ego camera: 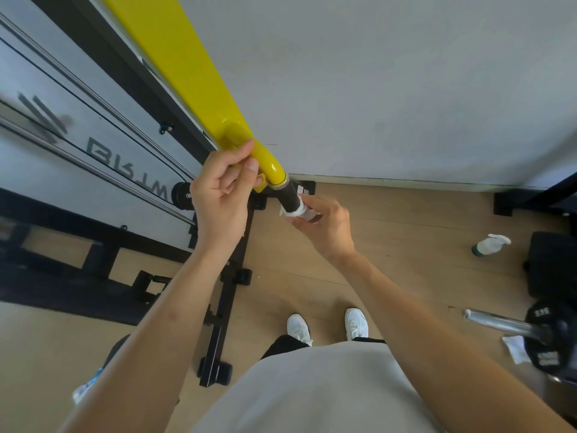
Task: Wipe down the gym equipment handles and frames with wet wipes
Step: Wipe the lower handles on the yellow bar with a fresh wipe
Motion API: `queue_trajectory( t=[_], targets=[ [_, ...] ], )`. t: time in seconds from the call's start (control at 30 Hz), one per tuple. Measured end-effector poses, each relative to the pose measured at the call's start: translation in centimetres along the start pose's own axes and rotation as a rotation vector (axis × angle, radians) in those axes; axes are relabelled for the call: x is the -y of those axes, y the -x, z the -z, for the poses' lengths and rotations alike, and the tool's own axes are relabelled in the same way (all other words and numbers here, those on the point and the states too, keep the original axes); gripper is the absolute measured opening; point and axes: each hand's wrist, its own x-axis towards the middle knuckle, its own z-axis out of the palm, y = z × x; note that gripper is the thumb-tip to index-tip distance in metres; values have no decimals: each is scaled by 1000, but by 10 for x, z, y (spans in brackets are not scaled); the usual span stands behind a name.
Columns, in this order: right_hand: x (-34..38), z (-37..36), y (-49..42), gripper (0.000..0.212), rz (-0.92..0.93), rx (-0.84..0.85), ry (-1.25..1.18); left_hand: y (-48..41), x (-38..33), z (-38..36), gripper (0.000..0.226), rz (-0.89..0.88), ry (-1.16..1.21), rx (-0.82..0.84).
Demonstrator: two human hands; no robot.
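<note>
1. In the head view, the person is standing close to a cable machine and looking down along a yellow arm (187, 89), which is running from the top left to the middle of the picture.
2. The left hand (221, 195) is gripping the yellow arm near its lower end, with the thumb and the curled fingers closing around the tube.
3. A short black handle (288, 195) is coming out of the end of the yellow arm, just after a thin metal ring.
4. The wet wipe (296, 212), white and crumpled, is sitting wrapped around the outer end of the black handle.
5. The right hand (324, 226) is holding the wet wipe from below, its fingers curling around the wipe and the handle end together.
6. Behind the yellow arm, a grey panel (78, 126) with cables and dark letters is standing inside a black frame.
7. A black base rail (224, 295) is lying on the wooden floor (406, 245) under the left forearm.
8. On the right, a white spray bottle (490, 245) is lying on its side on the floor, well apart from both hands.
9. At the lower right, a barbell (499, 323) with a black weight plate (543, 345) is resting on the floor, and a used wipe (516, 348) is lying just beside the plate.
10. The person's white shoes (298, 328) are standing between the base rail and the barbell.
</note>
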Motion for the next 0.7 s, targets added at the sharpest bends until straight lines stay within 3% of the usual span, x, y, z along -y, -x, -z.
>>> queue_trajectory(
  t=[0.27, 0.4, 0.7],
  targets=[
    [-18, 12, -10, 30, -167, 251, 86, -1, 0, 0, 26, 41, -7, -25],
    [23, 31, -19, 14, 13, 160, 12, -3, -1, 0, 26, 30, -6, -25],
    [66, 34, -31, 27, 152, 67, -76, -9, -5, 4, 25, 42, -19, 34]
  ],
)
